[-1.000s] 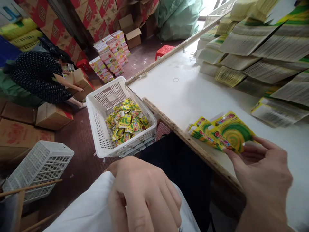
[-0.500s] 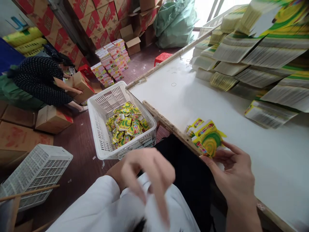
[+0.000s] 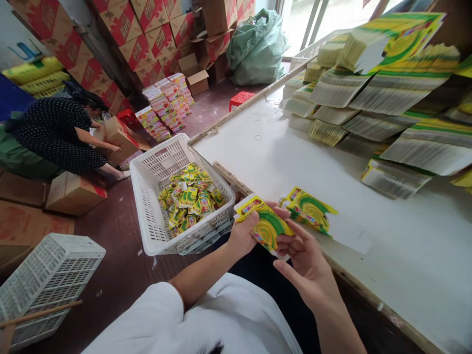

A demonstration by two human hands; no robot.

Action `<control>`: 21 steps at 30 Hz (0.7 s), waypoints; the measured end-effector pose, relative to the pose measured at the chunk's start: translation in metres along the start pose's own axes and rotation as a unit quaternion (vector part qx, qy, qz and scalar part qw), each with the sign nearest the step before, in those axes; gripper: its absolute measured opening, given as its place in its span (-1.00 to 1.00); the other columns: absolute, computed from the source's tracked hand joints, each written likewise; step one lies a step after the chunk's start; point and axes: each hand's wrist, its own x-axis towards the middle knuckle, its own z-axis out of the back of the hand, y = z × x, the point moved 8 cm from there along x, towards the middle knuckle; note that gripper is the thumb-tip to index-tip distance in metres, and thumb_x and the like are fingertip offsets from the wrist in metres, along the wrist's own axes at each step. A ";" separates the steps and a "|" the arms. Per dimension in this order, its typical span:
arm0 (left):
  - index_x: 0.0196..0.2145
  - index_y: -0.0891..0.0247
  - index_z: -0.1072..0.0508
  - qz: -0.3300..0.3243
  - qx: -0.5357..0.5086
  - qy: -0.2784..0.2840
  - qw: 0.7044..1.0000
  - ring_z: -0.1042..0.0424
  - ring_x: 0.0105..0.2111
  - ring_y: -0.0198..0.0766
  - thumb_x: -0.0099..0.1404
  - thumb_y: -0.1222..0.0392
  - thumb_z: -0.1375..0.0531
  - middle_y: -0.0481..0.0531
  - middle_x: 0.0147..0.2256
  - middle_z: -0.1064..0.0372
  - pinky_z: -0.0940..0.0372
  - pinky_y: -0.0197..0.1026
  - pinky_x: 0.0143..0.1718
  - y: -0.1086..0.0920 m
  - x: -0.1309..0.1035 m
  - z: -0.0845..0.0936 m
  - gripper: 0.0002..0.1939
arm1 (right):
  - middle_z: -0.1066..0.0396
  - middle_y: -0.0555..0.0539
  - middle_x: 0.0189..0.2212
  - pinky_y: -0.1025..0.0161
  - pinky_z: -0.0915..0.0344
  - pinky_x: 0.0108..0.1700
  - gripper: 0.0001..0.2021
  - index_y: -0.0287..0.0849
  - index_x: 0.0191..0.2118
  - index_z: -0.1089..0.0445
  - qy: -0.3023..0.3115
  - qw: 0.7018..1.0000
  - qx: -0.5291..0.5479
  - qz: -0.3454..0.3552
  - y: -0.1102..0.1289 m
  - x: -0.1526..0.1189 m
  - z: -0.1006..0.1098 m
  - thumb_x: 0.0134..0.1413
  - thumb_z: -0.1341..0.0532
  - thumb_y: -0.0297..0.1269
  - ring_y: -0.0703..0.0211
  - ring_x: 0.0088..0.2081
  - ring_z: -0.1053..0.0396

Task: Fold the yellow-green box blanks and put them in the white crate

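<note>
My left hand point(image 3: 243, 235) grips a yellow-and-green printed carton point(image 3: 269, 227), thumb on its printed face and fingers behind it. At the carton's lower right end is my right hand point(image 3: 304, 258), its curled fingers against the edge and its thumb lower, by a white flap. Whether the carton is flat or partly folded I cannot tell. Just beyond the hands, a small pile of matching cartons point(image 3: 311, 210) lies at the table's near edge. To the left stands a white plastic basket point(image 3: 145, 216) with many small yellow-green packets point(image 3: 189, 196) heaped inside.
Bundled card stacks point(image 3: 394, 91) are piled on the right of the white table point(image 3: 250, 157), which has a wooden rim. A co-worker point(image 3: 61, 132) bends over a cardboard box point(image 3: 120, 140) at left. A second white basket point(image 3: 51, 280) and a red stool point(image 3: 241, 100) stand on the floor.
My left hand has swung from before my chest to the carton and now grips it. My right hand has moved left, away from the pile, with a carton lifted off the table edge.
</note>
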 end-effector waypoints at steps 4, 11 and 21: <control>-0.33 0.23 -0.42 -0.039 0.039 -0.027 0.998 -0.42 -0.29 -0.13 0.04 -0.30 -0.32 0.07 -0.39 -0.36 -0.36 -0.04 -0.14 -0.008 0.003 0.006 -0.48 | -0.46 -0.12 -0.10 0.10 -0.47 -0.17 -0.24 0.05 0.37 0.00 0.005 0.998 -0.066 0.004 -0.004 -0.001 -0.011 0.12 -0.33 -0.11 0.09 -0.22 -0.45; -0.31 0.18 -0.37 -0.117 0.034 -0.091 0.988 -0.27 -0.38 -0.26 0.01 -0.46 -0.26 0.00 -0.38 -0.25 -0.31 -0.15 -0.19 -0.010 0.000 0.013 -0.37 | -0.48 -0.05 -0.24 0.16 -0.48 -0.18 -0.44 -0.01 0.20 -0.29 -0.051 0.998 -0.029 -0.010 -0.011 0.000 -0.016 0.07 -0.37 -0.21 0.14 -0.29 -0.46; -0.40 0.26 -0.54 -0.049 0.024 -0.098 0.994 -0.38 -0.45 -0.29 0.07 -0.21 -0.38 0.01 -0.46 -0.44 -0.31 -0.18 -0.27 0.027 -0.007 0.027 -0.56 | -0.54 -0.01 -0.39 0.16 -0.50 -0.26 -0.85 -0.10 -0.32 -0.54 -0.206 0.978 0.001 -0.014 -0.008 -0.006 0.023 -0.06 -0.42 -0.24 0.14 -0.38 -0.49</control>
